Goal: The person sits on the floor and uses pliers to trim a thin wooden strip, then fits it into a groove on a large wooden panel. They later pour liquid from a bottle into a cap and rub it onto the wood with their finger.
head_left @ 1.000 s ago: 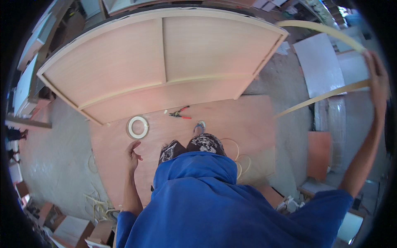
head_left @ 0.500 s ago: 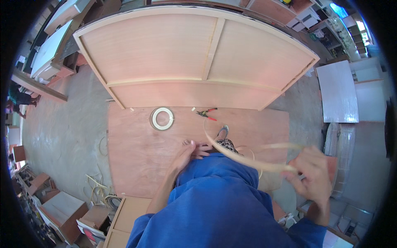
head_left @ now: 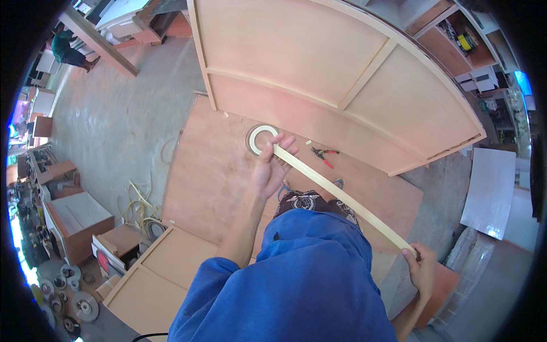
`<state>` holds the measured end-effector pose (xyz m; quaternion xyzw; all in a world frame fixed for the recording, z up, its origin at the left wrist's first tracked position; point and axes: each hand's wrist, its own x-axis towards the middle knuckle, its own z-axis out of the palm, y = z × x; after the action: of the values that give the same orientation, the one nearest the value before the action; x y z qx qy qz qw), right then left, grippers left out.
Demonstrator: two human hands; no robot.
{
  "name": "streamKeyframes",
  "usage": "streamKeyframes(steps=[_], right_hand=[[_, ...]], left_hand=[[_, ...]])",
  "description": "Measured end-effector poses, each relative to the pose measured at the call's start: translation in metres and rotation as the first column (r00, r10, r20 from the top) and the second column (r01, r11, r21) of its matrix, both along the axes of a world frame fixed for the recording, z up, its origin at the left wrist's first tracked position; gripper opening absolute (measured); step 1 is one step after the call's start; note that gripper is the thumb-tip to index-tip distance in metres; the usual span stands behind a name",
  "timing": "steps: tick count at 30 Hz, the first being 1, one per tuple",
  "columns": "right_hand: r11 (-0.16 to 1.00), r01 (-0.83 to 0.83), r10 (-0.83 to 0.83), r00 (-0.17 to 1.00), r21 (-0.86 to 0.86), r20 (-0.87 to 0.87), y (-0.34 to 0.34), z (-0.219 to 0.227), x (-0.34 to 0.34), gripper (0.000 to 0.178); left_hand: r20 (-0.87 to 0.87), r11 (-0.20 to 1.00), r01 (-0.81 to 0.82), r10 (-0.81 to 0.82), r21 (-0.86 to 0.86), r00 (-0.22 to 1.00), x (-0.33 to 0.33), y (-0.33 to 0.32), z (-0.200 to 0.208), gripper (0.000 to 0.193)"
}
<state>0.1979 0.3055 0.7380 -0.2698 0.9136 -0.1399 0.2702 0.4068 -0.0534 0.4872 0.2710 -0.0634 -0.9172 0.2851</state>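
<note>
Soft light, strong edge distortion

The long, flat, cream-coloured strip (head_left: 342, 196) you hold is smooth, with a low sheen; you cannot tell plastic from wood here. Ahead of you, the large pale wooden panel with raised battens (head_left: 285, 45) looks smooth and matt, its grain faint. Under your feet, the reddish-brown plywood sheet (head_left: 216, 154) looks dull and patchy. The grey concrete floor (head_left: 131, 108) to your left is worn smooth, with shiny patches. Your blue shirt (head_left: 296, 268) is soft, matt, creased cloth; your dark patterned shorts (head_left: 307, 200) are cloth too. The red-handled pliers (head_left: 325, 158) show dark metal jaws. To your right, crinkled clear plastic wrapping (head_left: 464, 268) gleams beside a smooth, glossy white board (head_left: 488, 191).
</note>
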Motion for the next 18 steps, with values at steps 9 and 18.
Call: streamKeyframes(steps=[9,18], right_hand=[[0.918,-0.397,0.386,0.874,0.025,-0.295,-0.038,0.022,-0.024,0.024],[0.906,-0.407,0.402,0.913,-0.114,-0.065,-0.03,-0.022,-0.013,0.021]], left_hand=[[0.338,0.847,0.484,-0.4,-0.218,0.852,0.093,0.019,0.012,0.039],[0.622,0.884,0.232,0.081,-0.406,0.778,0.144,0.041,0.015,0.02]])
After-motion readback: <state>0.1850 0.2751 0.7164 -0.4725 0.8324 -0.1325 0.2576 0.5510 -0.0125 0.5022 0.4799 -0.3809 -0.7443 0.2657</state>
